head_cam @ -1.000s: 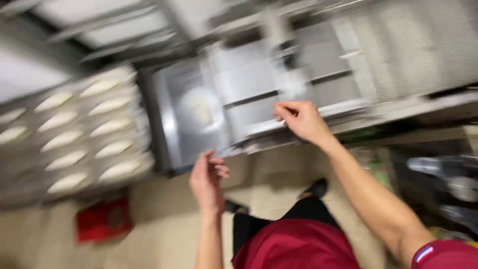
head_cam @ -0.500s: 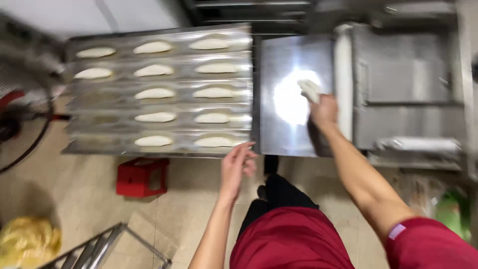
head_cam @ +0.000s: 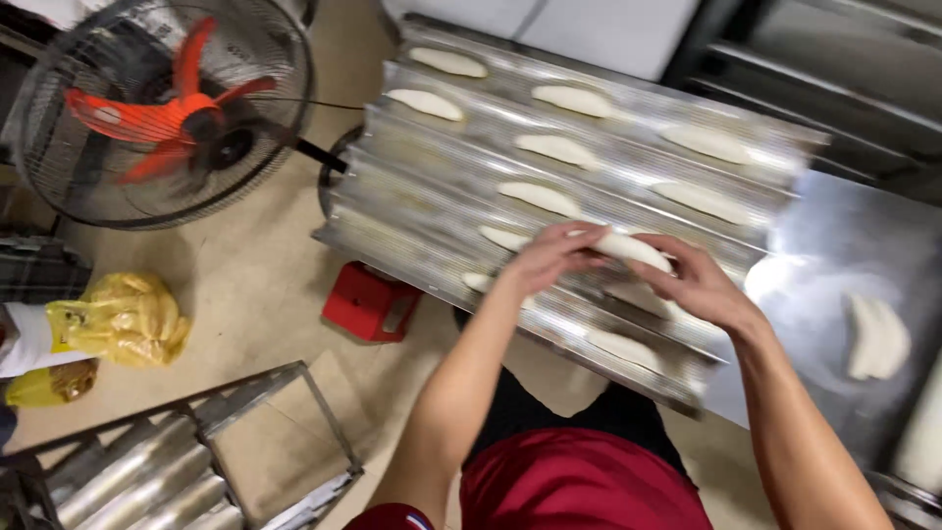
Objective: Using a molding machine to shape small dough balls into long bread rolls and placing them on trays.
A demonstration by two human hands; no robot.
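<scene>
Looking down through the head cam, nearest thing is my red apron (head_cam: pixel 579 491) at the bottom of the view, with both bare forearms running up from it. Off to the lower left there's a metal rack (head_cam: pixel 186 461) with spare corrugated trays in it, and a yellow plastic bag (head_cam: pixel 123 319) sitting on the floor just beyond.

Both hands meet over the near half of the corrugated metal baking tray (head_cam: pixel 412 186). My left hand (head_cam: pixel 549 257) has its fingers curled onto one end of a dough piece (head_cam: pixel 633 250), and my right hand (head_cam: pixel 699 285) is cupped over the other end, so the two are grasping it together. It's a pale, off-white, smooth baguette-shaped lump, long and narrow with rounded tapering ends. It sits just above one of the tray's grooves, near the right side; can't tell if it's touching the metal yet.

The rest of the tray holds more of the same pale loaves (head_cam: pixel 549 147), lying lengthwise in the channels, spaced apart in rows. A red stool or box (head_cam: pixel 371 302) pokes out from under the tray's near edge.

To the right, on a shiny steel table (head_cam: pixel 834 245), one flatter, wider bit of dough (head_cam: pixel 876 337) lies by itself. Farthest back on the left stands a floor fan with orange-red blades (head_cam: pixel 162 108) behind a wire cage.
</scene>
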